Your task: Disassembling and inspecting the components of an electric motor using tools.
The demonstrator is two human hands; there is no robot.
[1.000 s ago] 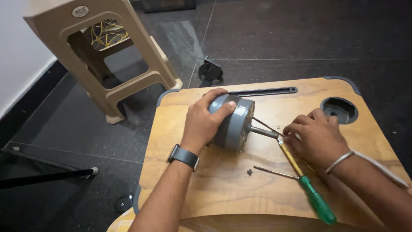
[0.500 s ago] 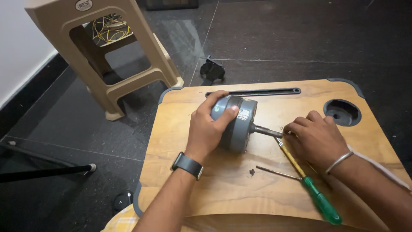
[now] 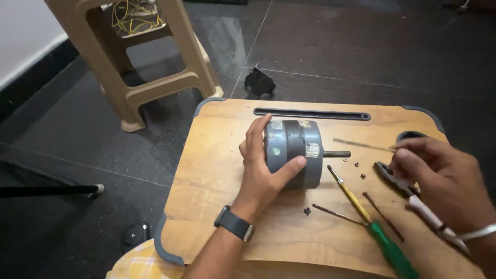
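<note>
A grey cylindrical motor (image 3: 292,152) is seen lying on its side near the middle of a wooden lap table (image 3: 217,181), its short shaft (image 3: 337,154) pointed toward the right. The motor housing is gripped by the left hand (image 3: 261,168), the thumb laid across the near face and the fingers curled over the far edge, so that the body is clamped between them. A dark watch (image 3: 234,223) is worn on that wrist.

To the right of the shaft, a thin metal rod (image 3: 361,144) is pinched between the fingertips of the right hand (image 3: 439,173), well clear of the motor and held above the tabletop. A pair of pliers (image 3: 413,194) with pale handles is partly covered by that hand; whether it is gripped or merely lies beneath cannot be told. A bangle (image 3: 478,232) is seen at the right wrist.

A screwdriver (image 3: 372,225) with a yellow shank and green handle is laid diagonally in front of the motor, with two more thin rods (image 3: 338,214) beside it and a few small nuts (image 3: 356,165) scattered near the shaft.

Beyond the table, a beige plastic stool (image 3: 155,67) with yellow wires (image 3: 132,13) stands on the dark tiled floor (image 3: 361,46).
</note>
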